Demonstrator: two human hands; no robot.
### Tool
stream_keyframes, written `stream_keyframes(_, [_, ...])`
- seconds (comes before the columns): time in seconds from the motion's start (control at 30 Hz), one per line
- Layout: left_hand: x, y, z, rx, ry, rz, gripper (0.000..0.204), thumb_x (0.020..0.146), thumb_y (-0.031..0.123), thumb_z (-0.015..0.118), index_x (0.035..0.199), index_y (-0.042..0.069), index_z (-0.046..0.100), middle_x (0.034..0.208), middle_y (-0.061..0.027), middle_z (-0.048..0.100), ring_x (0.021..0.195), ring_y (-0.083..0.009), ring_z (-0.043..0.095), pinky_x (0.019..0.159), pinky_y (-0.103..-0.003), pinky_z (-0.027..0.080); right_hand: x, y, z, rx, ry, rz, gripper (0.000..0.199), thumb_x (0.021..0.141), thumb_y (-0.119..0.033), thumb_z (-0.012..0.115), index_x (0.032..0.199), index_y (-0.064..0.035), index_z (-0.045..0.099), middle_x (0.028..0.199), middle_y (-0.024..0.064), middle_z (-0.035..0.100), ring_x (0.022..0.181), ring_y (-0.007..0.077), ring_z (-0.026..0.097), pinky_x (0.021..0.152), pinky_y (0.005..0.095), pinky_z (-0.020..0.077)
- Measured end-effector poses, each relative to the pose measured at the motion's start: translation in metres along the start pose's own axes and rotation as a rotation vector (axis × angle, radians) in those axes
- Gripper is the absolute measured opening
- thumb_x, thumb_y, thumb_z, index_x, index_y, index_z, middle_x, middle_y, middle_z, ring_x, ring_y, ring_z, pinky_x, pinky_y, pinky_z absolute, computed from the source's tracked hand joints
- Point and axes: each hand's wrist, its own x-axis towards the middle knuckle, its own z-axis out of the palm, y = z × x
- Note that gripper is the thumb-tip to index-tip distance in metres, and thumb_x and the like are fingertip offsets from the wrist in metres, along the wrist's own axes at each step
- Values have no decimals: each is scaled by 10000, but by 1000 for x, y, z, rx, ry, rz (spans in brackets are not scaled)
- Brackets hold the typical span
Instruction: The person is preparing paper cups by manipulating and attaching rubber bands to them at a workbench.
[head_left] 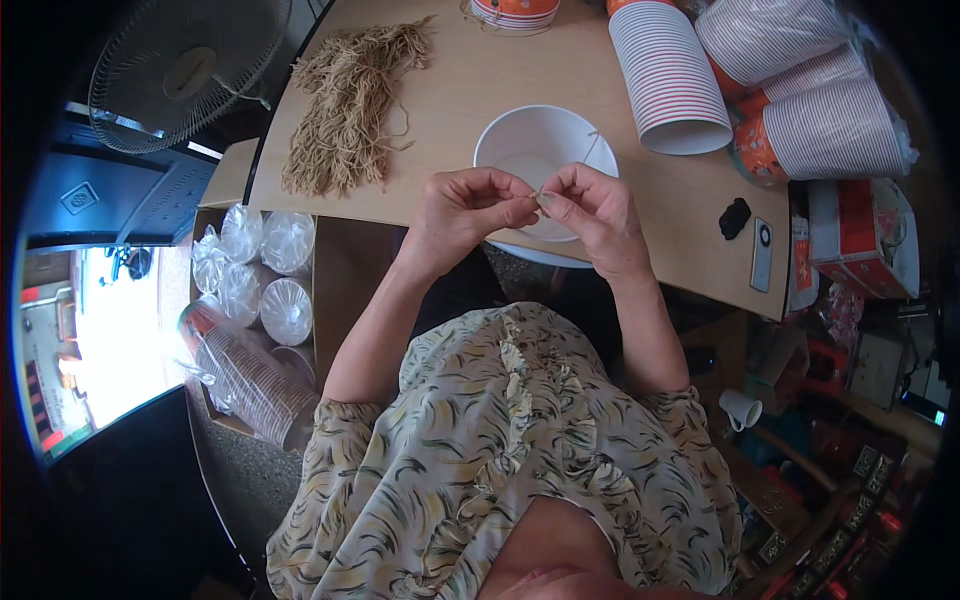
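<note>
My left hand [462,212] and my right hand [600,218] meet fingertip to fingertip over a white paper bucket [508,135]. Both are closed in a pinch on a thin tan cord [538,195], mostly hidden by the fingers. A short piece of cord [592,147] shows at the bucket's far right rim; I cannot tell if it joins what I hold. The bucket stands with its mouth up at the table's near edge. To the left lies a loose heap of tan cords [345,110].
Nested paper buckets [668,70] lie on the table [440,120] at right, beside plastic-wrapped stacks [835,130]. A black lump [734,218] and a remote control [762,255] sit near the right edge. At left are a fan [190,75] and a carton of wrapped cups [287,310].
</note>
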Motion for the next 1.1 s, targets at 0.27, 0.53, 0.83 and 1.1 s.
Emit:
stream_keyframes(0.27, [4, -10, -3, -46, 32, 60, 150, 930, 58, 728, 1042, -38, 703, 936, -76, 734, 862, -130, 708, 795, -261, 576, 1, 2, 3, -241, 5, -154, 91, 944, -58, 685, 972, 22, 650, 869, 34, 682, 833, 97, 638, 800, 264, 523])
stream_keyframes(0.53, [5, -6, -5, -120, -4, 50, 119, 927, 49, 730, 1020, -17, 695, 920, -67, 727, 849, -123, 706, 779, -259, 578, 4, -1, 1, -42, -31, -49, 142, 977, -73, 661, 1060, 40, 645, 865, 41, 675, 802, 84, 618, 761, 240, 515])
stream_keyframes(0.83, [4, -5, -6, -93, 11, 75, 114, 913, 13, 734, 1005, -22, 678, 920, -63, 722, 844, -120, 705, 774, -246, 582, 4, -11, 4, -241, -101, -129, 162, 941, -61, 699, 1060, 33, 643, 851, 34, 684, 777, 84, 634, 738, 243, 518])
stream_keyframes(1.1, [4, -7, -10, -42, 2, 118, 100, 914, -7, 726, 1000, -24, 678, 929, -57, 720, 875, -106, 693, 800, -250, 577, 2, -10, 0, -310, -147, -183, 137, 939, -33, 685, 1054, 36, 660, 839, 33, 698, 793, 93, 656, 759, 247, 526])
